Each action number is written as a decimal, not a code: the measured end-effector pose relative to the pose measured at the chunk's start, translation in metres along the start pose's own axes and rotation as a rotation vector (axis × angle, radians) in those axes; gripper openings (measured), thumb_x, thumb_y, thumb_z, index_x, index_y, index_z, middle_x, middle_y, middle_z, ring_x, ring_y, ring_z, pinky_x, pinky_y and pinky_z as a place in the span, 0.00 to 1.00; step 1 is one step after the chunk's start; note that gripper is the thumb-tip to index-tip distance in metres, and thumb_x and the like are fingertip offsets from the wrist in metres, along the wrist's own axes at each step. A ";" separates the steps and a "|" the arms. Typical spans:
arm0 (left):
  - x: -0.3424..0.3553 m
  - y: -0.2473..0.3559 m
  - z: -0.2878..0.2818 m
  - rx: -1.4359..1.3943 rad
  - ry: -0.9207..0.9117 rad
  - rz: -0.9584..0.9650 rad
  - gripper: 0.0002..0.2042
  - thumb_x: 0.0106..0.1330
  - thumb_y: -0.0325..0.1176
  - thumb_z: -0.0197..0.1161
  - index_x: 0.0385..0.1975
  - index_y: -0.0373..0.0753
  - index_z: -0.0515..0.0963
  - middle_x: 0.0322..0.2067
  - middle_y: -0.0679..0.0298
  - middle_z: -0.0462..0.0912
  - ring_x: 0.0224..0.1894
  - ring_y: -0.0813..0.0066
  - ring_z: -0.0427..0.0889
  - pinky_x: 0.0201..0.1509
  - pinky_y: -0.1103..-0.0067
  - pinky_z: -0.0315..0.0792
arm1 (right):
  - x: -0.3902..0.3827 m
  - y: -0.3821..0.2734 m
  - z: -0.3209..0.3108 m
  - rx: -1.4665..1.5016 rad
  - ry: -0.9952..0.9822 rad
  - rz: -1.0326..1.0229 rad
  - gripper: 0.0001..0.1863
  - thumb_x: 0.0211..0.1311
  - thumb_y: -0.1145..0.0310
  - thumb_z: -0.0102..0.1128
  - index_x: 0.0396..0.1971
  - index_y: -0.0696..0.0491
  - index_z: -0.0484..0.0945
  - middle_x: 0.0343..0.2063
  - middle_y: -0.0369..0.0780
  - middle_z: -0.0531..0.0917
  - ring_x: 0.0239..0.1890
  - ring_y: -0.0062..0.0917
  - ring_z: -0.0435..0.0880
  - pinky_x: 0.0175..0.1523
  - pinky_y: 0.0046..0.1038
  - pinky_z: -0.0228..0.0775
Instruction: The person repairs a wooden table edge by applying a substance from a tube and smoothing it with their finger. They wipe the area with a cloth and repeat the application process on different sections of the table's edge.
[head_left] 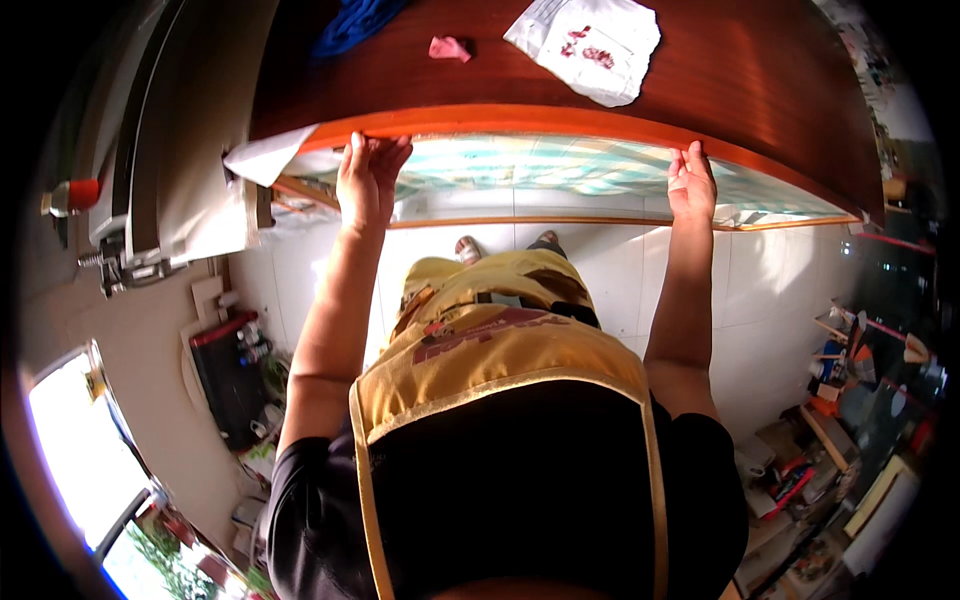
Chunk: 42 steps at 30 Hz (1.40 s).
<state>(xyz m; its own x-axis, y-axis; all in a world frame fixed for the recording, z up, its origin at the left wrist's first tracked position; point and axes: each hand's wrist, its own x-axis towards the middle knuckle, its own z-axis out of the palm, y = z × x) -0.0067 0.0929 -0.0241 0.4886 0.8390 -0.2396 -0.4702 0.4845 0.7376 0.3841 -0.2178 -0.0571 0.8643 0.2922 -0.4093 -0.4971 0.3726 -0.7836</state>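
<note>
A dark red-brown wooden top [480,70] with a bright orange-red front edge spans the upper part of the view. My left hand [368,182] is at the left part of this edge, its thumb up against the rim and its fingers partly in shadow. My right hand [692,182] meets the same edge farther right, palm turned up and fingertips at the rim. Between my hands, just below the edge, shows a shiny surface with a green and white checked pattern [540,163]. A thin wooden strip [620,222] borders its near side.
On the top lie a torn white paper [590,50] with reddish bits, a small pink scrap [450,48] and blue cloth [358,25]. A metal-edged machine or cabinet [190,150] stands at left. Cluttered goods [800,460] sit at right. Pale floor tiles [770,290] lie below.
</note>
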 end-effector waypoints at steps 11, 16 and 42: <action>0.014 -0.016 -0.027 -0.042 0.094 0.015 0.16 0.79 0.44 0.53 0.40 0.35 0.75 0.38 0.53 0.84 0.49 0.51 0.86 0.60 0.58 0.80 | 0.000 0.021 -0.008 0.032 -0.110 0.109 0.07 0.67 0.69 0.68 0.42 0.50 0.81 0.38 0.33 0.83 0.44 0.27 0.83 0.49 0.25 0.77; 0.014 -0.024 -0.047 -0.069 0.114 0.004 0.14 0.79 0.42 0.51 0.41 0.36 0.76 0.42 0.52 0.85 0.51 0.52 0.85 0.64 0.58 0.77 | -0.003 0.026 -0.001 0.022 -0.094 0.127 0.06 0.68 0.69 0.67 0.41 0.51 0.79 0.36 0.35 0.83 0.41 0.27 0.84 0.50 0.26 0.77; -0.058 -0.133 -0.088 0.357 0.106 -0.537 0.16 0.76 0.45 0.55 0.48 0.38 0.77 0.41 0.58 0.85 0.42 0.65 0.84 0.48 0.71 0.79 | -0.038 0.061 -0.050 -0.301 -0.263 0.217 0.11 0.70 0.73 0.57 0.51 0.54 0.76 0.41 0.39 0.85 0.40 0.20 0.84 0.44 0.23 0.77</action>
<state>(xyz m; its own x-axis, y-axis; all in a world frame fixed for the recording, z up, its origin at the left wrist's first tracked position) -0.0368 0.0017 -0.1637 0.5039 0.5316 -0.6808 0.1009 0.7466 0.6576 0.3254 -0.2503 -0.1127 0.6741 0.5640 -0.4770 -0.5869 0.0168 -0.8095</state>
